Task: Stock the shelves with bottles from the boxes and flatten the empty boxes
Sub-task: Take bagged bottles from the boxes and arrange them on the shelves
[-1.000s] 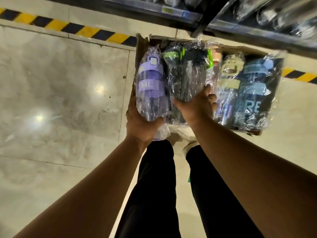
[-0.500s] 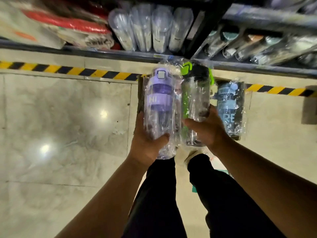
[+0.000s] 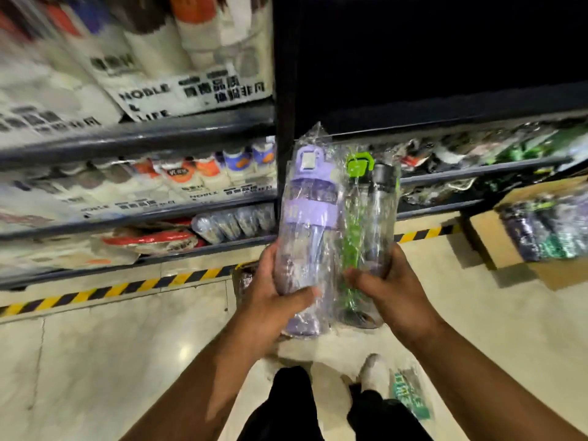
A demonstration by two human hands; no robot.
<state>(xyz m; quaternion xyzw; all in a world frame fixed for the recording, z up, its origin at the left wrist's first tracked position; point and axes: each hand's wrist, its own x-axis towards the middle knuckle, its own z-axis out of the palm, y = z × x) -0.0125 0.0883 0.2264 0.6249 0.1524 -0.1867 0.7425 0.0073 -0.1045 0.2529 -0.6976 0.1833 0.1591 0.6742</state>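
Observation:
My left hand point(image 3: 273, 294) grips the lower part of a purple-capped clear bottle point(image 3: 307, 224) wrapped in plastic film. My right hand point(image 3: 389, 288) grips the base of a clear bottle with a green and black cap point(image 3: 369, 218), also film-wrapped. Both bottles stand upright side by side, raised in front of the dark shelf upright point(image 3: 284, 128). Below my left hand, a dark edge of the cardboard box point(image 3: 243, 281) on the floor shows; most of it is hidden behind my hands.
Shelves on the left hold boxed goods point(image 3: 165, 90) and wrapped bottles point(image 3: 232, 222). The right shelf point(image 3: 477, 173) carries wrapped items under a dark bay. Another open box of bottles point(image 3: 541, 230) sits on the floor at right. A yellow-black stripe point(image 3: 127, 286) runs along the floor.
Both hands have lifted the two bottles higher, from just above the box to shelf level. The view has tilted up, so more shelves show and the box has mostly dropped out of sight.

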